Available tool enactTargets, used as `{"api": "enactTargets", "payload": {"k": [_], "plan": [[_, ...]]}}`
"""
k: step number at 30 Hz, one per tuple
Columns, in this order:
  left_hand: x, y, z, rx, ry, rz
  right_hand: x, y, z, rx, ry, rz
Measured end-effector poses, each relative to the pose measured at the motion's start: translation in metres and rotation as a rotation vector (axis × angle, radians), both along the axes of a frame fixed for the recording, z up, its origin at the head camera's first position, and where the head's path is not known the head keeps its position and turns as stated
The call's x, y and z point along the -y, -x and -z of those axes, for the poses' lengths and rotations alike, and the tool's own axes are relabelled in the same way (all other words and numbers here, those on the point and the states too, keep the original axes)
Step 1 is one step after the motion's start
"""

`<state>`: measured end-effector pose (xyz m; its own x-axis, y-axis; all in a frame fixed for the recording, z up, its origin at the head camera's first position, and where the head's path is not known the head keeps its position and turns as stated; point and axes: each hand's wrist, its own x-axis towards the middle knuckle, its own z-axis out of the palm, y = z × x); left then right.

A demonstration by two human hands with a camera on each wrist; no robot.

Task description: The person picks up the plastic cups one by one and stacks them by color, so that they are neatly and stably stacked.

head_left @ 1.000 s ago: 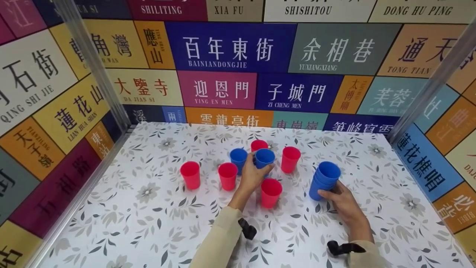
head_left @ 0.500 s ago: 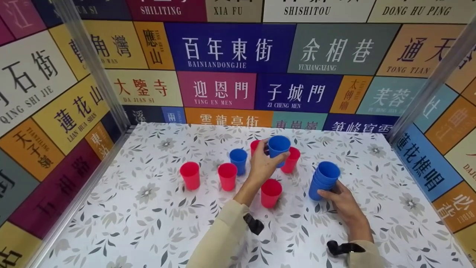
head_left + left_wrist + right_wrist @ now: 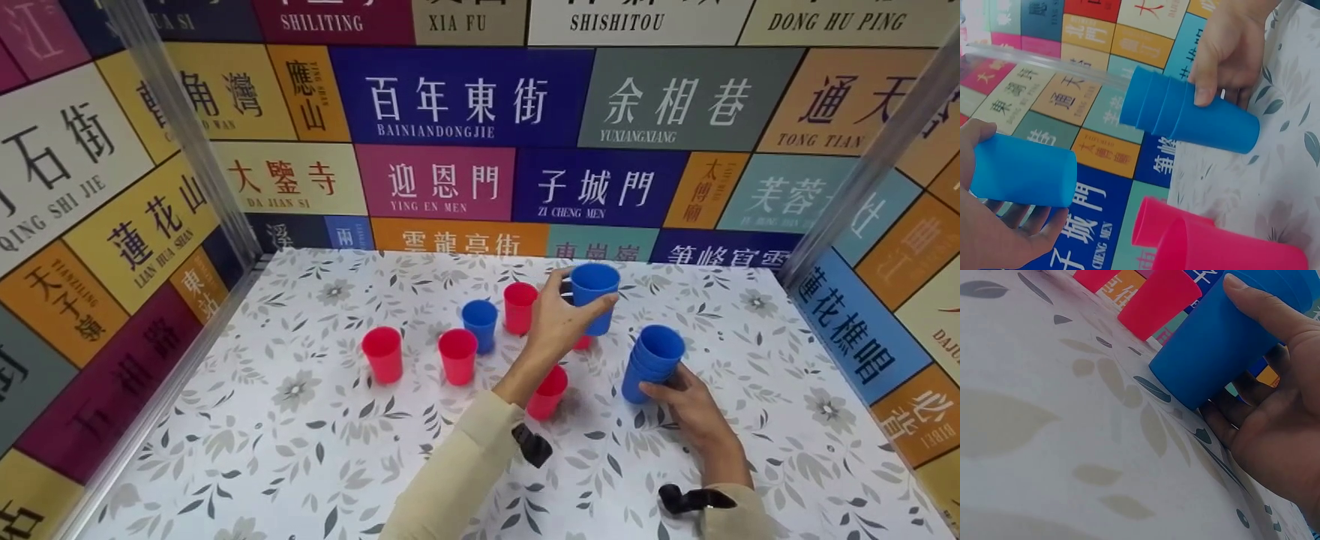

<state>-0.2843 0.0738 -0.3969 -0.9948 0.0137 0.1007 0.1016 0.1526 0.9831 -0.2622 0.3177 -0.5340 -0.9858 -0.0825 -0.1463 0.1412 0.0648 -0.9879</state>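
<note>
My left hand [image 3: 559, 319] grips a single blue cup [image 3: 596, 281] and holds it upright above the table, to the upper left of the blue stack. In the left wrist view that blue cup [image 3: 1024, 170] sits between thumb and fingers. With my right hand [image 3: 694, 405] I hold a stack of nested blue cups [image 3: 651, 367] upright; its thumb lies across the lowest cup. The right wrist view has this stack [image 3: 1213, 343] close to the tablecloth. Under the left hand, one red cup [image 3: 583, 343] is mostly hidden, and another red cup [image 3: 550, 397] is partly covered by the forearm.
A lone blue cup [image 3: 480, 326] stands left of the left hand, near a red cup [image 3: 519, 307]. Further left are two more red cups, one outer [image 3: 383, 356] and one inner [image 3: 457, 356]. Sign-covered walls [image 3: 457, 97] enclose the floral-covered table [image 3: 300, 450].
My left hand has lifted the blue cup from among the other cups and carried it right, towards the stack. The right hand and its stack have stayed in place.
</note>
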Motion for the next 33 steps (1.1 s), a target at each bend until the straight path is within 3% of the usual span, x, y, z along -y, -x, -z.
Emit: {"api": "enactTargets", "payload": {"k": [4,9,14,28,33], "plan": [[-0.012,-0.002,-0.009,-0.004,0.037,0.022,-0.001,0.000,0.001,-0.006,-0.006,-0.005],[-0.022,-0.003,-0.023,-0.059,0.049,0.072,-0.003,-0.001,0.002,0.004,0.015,-0.015],[-0.031,-0.004,-0.028,-0.072,0.066,0.107,-0.002,-0.002,0.003,-0.002,0.043,-0.014],[-0.053,-0.005,-0.013,-0.079,0.147,0.255,-0.002,-0.003,0.003,0.016,-0.004,-0.030],[-0.055,-0.006,-0.006,-0.053,0.116,0.258,-0.002,-0.003,0.005,0.008,-0.001,-0.032]]}}
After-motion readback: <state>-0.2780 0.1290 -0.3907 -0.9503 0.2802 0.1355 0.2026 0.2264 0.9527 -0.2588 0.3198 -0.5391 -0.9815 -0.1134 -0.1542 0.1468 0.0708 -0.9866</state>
